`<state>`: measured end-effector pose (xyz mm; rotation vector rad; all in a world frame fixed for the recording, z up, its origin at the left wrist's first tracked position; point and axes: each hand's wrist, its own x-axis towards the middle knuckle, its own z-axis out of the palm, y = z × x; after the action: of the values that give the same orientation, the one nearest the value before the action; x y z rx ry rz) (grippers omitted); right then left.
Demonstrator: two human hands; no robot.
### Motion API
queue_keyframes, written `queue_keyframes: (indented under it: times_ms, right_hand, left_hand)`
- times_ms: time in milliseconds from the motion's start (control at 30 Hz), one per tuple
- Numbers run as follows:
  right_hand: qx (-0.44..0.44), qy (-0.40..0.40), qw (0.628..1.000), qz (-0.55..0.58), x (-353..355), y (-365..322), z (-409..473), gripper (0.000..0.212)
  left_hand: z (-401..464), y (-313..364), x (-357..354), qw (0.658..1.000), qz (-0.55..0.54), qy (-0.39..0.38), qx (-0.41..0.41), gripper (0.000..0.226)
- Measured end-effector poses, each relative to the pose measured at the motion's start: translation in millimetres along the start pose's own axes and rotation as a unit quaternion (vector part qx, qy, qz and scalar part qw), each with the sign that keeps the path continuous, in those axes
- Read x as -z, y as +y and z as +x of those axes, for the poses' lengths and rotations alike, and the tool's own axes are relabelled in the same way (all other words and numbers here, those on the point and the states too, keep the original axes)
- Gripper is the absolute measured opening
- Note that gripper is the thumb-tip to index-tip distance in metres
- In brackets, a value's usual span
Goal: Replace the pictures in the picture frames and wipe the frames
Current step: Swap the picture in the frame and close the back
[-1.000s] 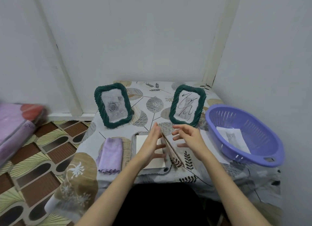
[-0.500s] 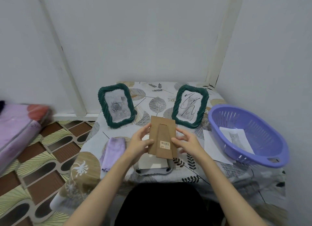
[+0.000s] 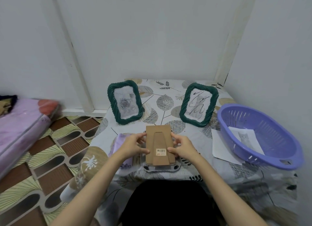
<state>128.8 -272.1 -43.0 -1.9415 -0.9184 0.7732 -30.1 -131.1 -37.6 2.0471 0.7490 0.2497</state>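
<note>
A brown cardboard frame backing [image 3: 159, 145] with a barcode sticker and a fold-out stand is held flat between both hands, just over a grey frame [image 3: 161, 168] lying face down on the table. My left hand [image 3: 134, 145] grips its left edge and my right hand [image 3: 183, 147] grips its right edge. Two green rope-edged picture frames stand behind: one with a rose picture [image 3: 125, 102], one with a scribbled picture [image 3: 198, 104]. A folded lilac cloth [image 3: 118, 144] lies left of my left hand, partly hidden by it.
A purple plastic basket [image 3: 263, 138] at the right holds a cat picture [image 3: 245, 138]. A white paper sheet [image 3: 221, 148] lies beside it. The leaf-patterned tablecloth [image 3: 164, 101] covers a small table in a wall corner. A pink mattress [image 3: 22, 124] lies on the patterned floor at left.
Both hands lifted the brown backing from the open frame and now lower it flat over the face-down frame, covering the white sheet that was visible inside.
</note>
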Motion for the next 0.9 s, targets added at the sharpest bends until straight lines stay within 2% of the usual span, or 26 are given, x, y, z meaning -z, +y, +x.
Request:
queue_keyframes:
  times_ms: [333,533,733,800,900]
  right_hand:
    - [0.001,0.007,0.999,-0.042,-3.3,4.2,5.9,0.08]
    - [-0.013,-0.028,0.997,-0.074,2.5,0.3,4.0,0.089]
    - [0.002,-0.042,0.991,-0.127,4.6,-4.4,-0.2,0.088]
    - [0.014,-0.046,0.987,-0.152,4.6,-6.0,-1.8,0.083]
    - [0.021,-0.041,0.979,-0.196,3.0,-8.1,-2.3,0.06]
  left_hand:
    - [1.9,-2.7,-4.6,1.0,0.018,0.005,-0.004,0.079]
    - [0.0,-2.3,-5.9,1.0,0.022,0.017,-0.01,0.078]
    - [-1.3,2.1,-5.8,0.999,0.048,0.004,-0.016,0.078]
    - [-1.1,2.2,-5.7,0.998,0.054,0.002,-0.014,0.078]
    - [-1.2,2.4,-6.5,0.998,0.067,-0.004,-0.016,0.074]
